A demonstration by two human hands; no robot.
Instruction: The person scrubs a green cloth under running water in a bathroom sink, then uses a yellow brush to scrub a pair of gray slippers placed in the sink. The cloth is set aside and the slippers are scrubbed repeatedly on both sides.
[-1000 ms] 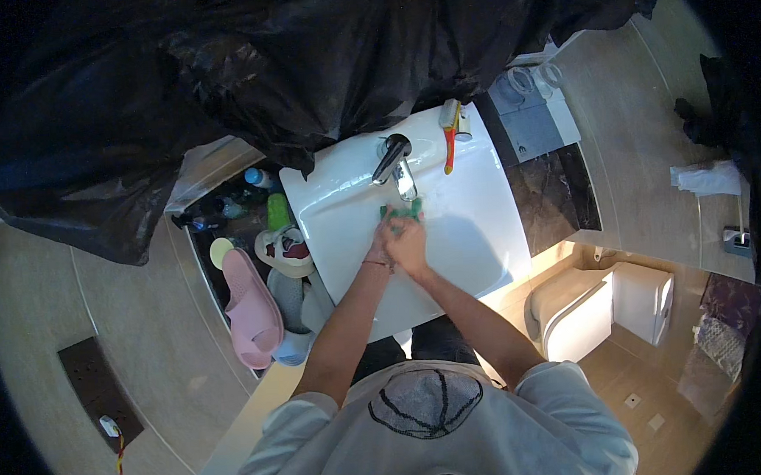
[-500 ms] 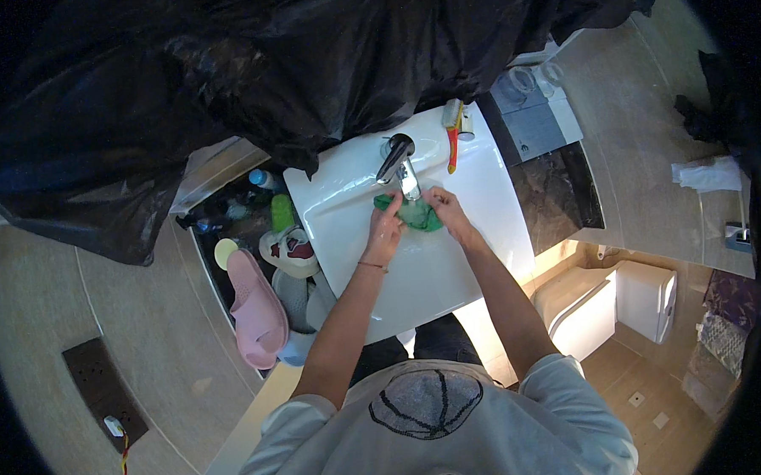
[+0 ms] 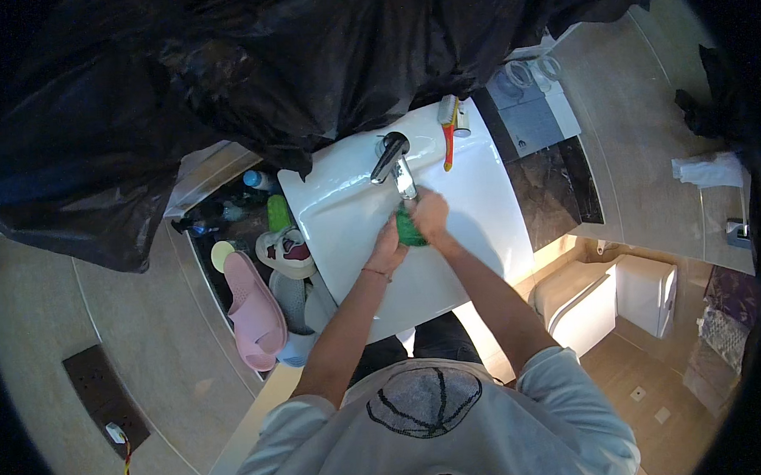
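Note:
Over the white washbasin (image 3: 482,224), both of my hands are together just below the chrome tap (image 3: 391,161). Between them is a bunched green cloth (image 3: 409,229), thin and wet-looking. My left hand (image 3: 387,249) grips it from the left side, its fingers wrapped around the edge. From the right, my right hand (image 3: 432,215) is closed over the cloth's upper part, close under the spout; this hand is slightly blurred. Whether water is running from the tap I cannot tell.
A red-handled brush (image 3: 448,137) lies on the basin's back right rim. Left of the basin sit a pink slipper (image 3: 256,315), a white sneaker (image 3: 284,253) and a blue-capped bottle (image 3: 257,180). Black plastic sheeting (image 3: 246,82) hangs behind. A grey box (image 3: 532,120) stands at right.
The green cloth was spread between my hands and is now bunched. My right hand has moved left, closing in on my left hand, which has shifted slightly down.

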